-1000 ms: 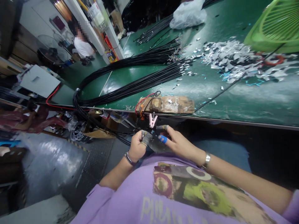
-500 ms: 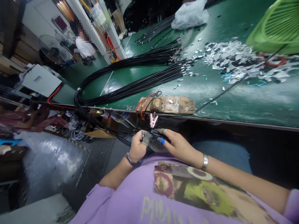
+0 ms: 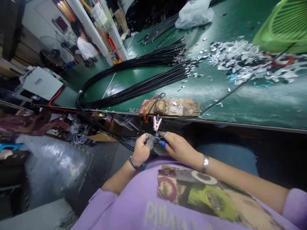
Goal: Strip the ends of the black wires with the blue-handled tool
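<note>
My left hand (image 3: 142,148), with grey tape round its fingertips, is closed on the end of a black cable (image 3: 124,138) below the table edge. My right hand (image 3: 177,145) is pinched at the same cable end, a blue wrap on one finger and grey tape on others. What sits between the right fingertips is too small to make out. Just above the fingers a pink clothespin (image 3: 157,123) stands at the table edge, by a worn wooden block (image 3: 183,107). The cable runs left into a long bundle of black cables (image 3: 134,88) looped over the table.
The green table (image 3: 240,108) carries a heap of white and blue scraps (image 3: 240,60), a green plastic basket (image 3: 283,28) and a clear plastic bag (image 3: 195,14). A co-worker (image 3: 86,48) sits beyond a post at the far left. A cardboard box (image 3: 105,135) stands under the table.
My right hand has moved slightly left, bringing its fingertips closer to the left hand at the cable end. The left hand stays nearly in place.
</note>
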The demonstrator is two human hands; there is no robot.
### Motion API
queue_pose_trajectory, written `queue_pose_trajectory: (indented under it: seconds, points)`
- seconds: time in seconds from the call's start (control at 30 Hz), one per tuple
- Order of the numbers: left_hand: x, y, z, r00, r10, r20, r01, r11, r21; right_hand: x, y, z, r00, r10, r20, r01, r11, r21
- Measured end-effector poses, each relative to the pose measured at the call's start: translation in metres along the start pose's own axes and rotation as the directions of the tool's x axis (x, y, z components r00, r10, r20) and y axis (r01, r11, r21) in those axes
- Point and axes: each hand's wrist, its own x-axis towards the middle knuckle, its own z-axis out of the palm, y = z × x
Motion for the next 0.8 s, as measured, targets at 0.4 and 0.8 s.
queue_pose_trajectory:
  seconds: [0.4,0.8]
  points:
    - [0.0061,-0.0076,-0.0027,0.994,-0.058,-0.095,0.053,0.997,-0.051,-0.0004,-0.0097,-0.0068,0.991,0.092,0.094,-0.112,0.965,0.237]
    - [-0.003,-0.0028,-0.0028,0.999,0.035,-0.013,-0.034,0.999,0.022,0.0018,-0.0075,-0.005,0.964,0.213,0.159,-0.266,0.805,0.53]
